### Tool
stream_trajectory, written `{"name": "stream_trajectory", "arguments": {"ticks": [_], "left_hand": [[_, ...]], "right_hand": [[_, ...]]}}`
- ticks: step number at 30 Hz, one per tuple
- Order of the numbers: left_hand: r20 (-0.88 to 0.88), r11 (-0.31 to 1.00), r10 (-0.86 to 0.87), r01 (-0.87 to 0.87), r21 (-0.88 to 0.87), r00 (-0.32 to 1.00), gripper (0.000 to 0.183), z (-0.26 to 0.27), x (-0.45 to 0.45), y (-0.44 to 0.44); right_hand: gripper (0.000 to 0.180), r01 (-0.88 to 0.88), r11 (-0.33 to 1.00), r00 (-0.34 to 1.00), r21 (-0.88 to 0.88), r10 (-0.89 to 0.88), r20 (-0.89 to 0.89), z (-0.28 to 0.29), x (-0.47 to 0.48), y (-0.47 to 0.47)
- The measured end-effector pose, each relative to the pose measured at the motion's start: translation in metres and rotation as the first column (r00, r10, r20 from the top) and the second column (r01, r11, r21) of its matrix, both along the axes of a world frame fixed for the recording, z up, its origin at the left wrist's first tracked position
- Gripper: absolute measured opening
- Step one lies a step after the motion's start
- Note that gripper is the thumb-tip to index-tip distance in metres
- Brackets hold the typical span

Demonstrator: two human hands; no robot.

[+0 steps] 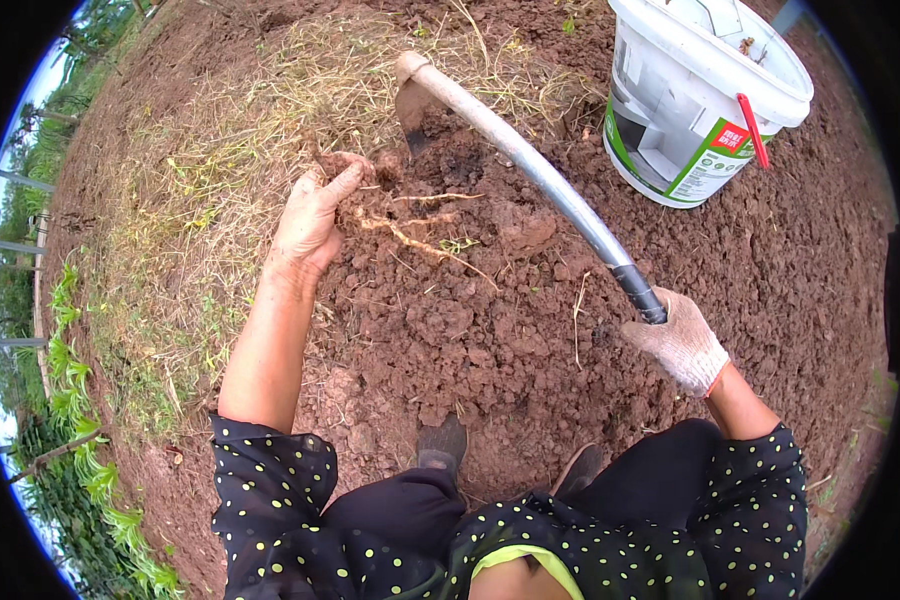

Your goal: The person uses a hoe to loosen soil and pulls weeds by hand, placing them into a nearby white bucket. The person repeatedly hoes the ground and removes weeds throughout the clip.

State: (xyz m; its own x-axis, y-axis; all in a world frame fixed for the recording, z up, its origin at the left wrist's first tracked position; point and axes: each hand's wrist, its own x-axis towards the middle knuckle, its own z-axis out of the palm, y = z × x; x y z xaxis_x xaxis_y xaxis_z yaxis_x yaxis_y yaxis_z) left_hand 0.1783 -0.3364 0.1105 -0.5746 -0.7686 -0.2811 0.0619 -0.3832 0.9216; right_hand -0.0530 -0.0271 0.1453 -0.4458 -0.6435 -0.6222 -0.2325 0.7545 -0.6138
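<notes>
My left hand (313,214), bare and soiled, is closed around the top of a soil-covered root clump (345,166). Thin pale roots (420,244) stretch from beside it to the right over the loose soil. In my right hand (679,337), which wears a knitted glove, is the dark-wrapped end of a hoe's handle (544,172). The handle runs up and left to the hoe's metal blade (418,112), whose lower edge is against the dug soil just right of the clump.
A white plastic bucket (682,97) with a red grip on its handle stands on the soil at the upper right. Dry cut grass (217,165) covers ground to the left. My shoes (442,442) are below, on reddish clods. Green plants (82,427) line the far left.
</notes>
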Motion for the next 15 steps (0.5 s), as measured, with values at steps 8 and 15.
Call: {"name": "stream_trajectory", "arguments": {"ticks": [8, 15], "left_hand": [[0.061, 0.978, -0.085, 0.095, -0.187, 0.995, 0.022, 0.066, -0.031, 0.021], [0.062, 0.939, -0.195, 0.204, -0.276, 0.979, 0.023, 0.064, -0.094, 0.027]], "right_hand": [[0.014, -0.067, 0.992, 0.93, 0.103, 0.099, -0.354, -0.071, -0.042, 0.158], [0.025, 0.296, 0.951, 0.935, -0.089, -0.307, -0.177, -0.082, -0.013, 0.243]]}}
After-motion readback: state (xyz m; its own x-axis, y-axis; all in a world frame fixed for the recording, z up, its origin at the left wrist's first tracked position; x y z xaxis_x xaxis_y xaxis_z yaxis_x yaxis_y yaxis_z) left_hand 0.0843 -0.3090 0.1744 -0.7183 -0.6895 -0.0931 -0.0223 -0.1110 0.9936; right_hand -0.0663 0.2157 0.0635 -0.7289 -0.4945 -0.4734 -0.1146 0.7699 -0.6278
